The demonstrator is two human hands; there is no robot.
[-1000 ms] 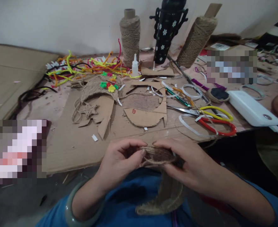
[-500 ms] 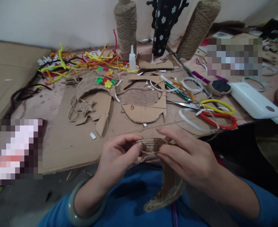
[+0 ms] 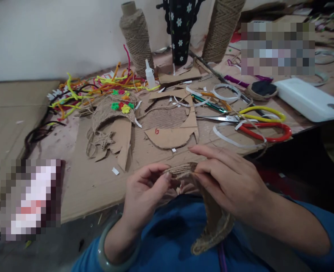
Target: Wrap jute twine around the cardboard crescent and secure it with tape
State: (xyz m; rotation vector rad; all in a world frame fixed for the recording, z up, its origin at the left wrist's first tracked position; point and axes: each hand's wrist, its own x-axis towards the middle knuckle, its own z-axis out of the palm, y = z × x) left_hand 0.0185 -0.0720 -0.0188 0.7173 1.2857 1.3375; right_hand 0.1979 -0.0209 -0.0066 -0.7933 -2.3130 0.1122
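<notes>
Between my hands is a curved cardboard piece wrapped in twine [image 3: 212, 219], its lower end hanging down in front of my blue top. My left hand [image 3: 146, 189] pinches the left end of its upper edge between thumb and fingers. On the right side of that edge, my right hand [image 3: 235, 181] grips it with thumb and fingers, the index finger stretched out above. Beyond my hands lies a cut cardboard sheet [image 3: 169, 138] with a round opening. Left of it rests a twine-covered curved piece [image 3: 107, 109] with small coloured flowers, and a twine star [image 3: 104, 140].
Scissors with red and yellow handles [image 3: 269, 132] lie at the right, near a white power bank [image 3: 311, 98]. Twine spools [image 3: 135, 41], a glue bottle [image 3: 149, 75] and a black flowered vase [image 3: 180, 34] stand at the back. Pipe cleaners [image 3: 98, 85] heap at the left.
The view has shifted and tilted slightly. The hanging end of the wrapped piece has swung a little to the right. Both hands keep their hold on it.
</notes>
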